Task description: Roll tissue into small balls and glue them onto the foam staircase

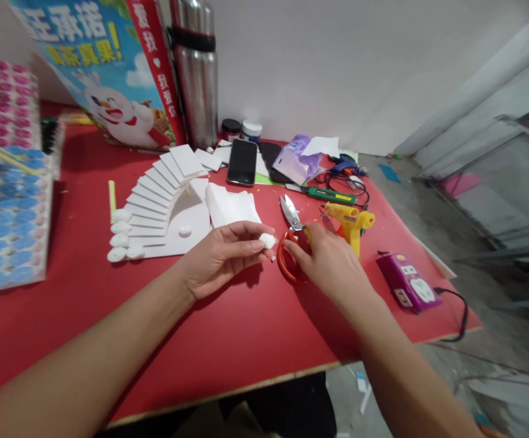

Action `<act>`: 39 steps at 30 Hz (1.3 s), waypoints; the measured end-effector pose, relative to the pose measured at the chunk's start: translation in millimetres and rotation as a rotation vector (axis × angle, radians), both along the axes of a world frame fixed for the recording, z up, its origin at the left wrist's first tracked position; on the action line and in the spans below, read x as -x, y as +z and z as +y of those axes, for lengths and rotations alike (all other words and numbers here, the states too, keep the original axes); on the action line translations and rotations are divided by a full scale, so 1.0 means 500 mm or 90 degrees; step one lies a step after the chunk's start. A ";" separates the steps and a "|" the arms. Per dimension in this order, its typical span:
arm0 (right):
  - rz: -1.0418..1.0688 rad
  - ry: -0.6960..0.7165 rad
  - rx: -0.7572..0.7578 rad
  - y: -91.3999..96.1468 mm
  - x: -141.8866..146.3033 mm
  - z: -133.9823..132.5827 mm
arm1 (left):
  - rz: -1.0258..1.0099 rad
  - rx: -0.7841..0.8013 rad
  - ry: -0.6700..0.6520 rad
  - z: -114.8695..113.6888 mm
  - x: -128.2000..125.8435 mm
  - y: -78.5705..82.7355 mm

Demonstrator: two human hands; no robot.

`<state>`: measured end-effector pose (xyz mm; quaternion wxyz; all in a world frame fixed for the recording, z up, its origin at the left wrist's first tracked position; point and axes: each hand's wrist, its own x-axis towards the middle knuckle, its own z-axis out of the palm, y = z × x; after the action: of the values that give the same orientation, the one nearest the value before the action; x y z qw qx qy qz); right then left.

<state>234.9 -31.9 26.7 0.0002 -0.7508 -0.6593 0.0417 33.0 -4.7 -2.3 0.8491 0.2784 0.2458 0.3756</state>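
Observation:
Between the thumb and fingers of my left hand (pixel 232 252) is a small white rolled piece (pixel 268 241), perhaps folded paper or tissue. My right hand (pixel 332 258) is closed around the red handles of a pair of scissors (pixel 287 258), whose blades stand apart and point away from me. Its fingertips are partly hidden. Left of my hands lies a white fan-shaped stepped model (pixel 154 210), with several similar white rolls (pixel 119 240) at its lower left end. White tissue (pixel 230 207) lies just behind my left hand.
A yellow glue gun (pixel 350 222) and a green utility knife (pixel 330 194) lie beyond my right hand. A purple power socket box (pixel 405 283) sits near the table's right edge. At the back are a phone (pixel 242 162), a steel flask (pixel 198 85) and a purple tissue pack (pixel 298 159).

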 end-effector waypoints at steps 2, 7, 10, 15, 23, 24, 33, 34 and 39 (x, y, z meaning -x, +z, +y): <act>-0.025 0.038 -0.015 0.004 -0.003 -0.008 | 0.029 -0.046 0.016 -0.002 -0.001 -0.002; -0.013 0.058 -0.174 0.019 -0.057 -0.040 | 0.151 -0.200 0.036 -0.006 0.000 -0.008; -0.061 -0.043 -0.232 0.026 -0.106 -0.049 | 0.256 -0.308 0.065 -0.007 0.002 -0.009; -0.071 -0.164 -0.158 0.034 -0.153 -0.045 | 0.425 -0.562 0.156 -0.009 0.002 -0.008; -0.006 -0.101 -0.240 0.034 -0.131 -0.051 | 0.707 -0.665 0.297 0.038 0.068 0.029; 0.004 -0.082 -0.245 0.034 -0.123 -0.051 | 0.770 -0.687 0.287 0.047 0.083 0.033; 0.092 0.092 -0.165 0.049 -0.018 -0.022 | 1.263 -0.774 0.105 0.054 0.109 0.052; 0.104 0.126 -0.159 0.052 -0.002 -0.014 | 1.286 -0.763 0.082 0.052 0.106 0.053; 0.121 0.357 -0.157 0.048 0.079 0.041 | 1.344 -0.747 0.072 0.052 0.104 0.047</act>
<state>195.6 -11.3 50.8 0.1412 -0.5266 -0.8378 0.0297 -19.2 21.5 21.3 -0.0430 0.7799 0.6220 0.0546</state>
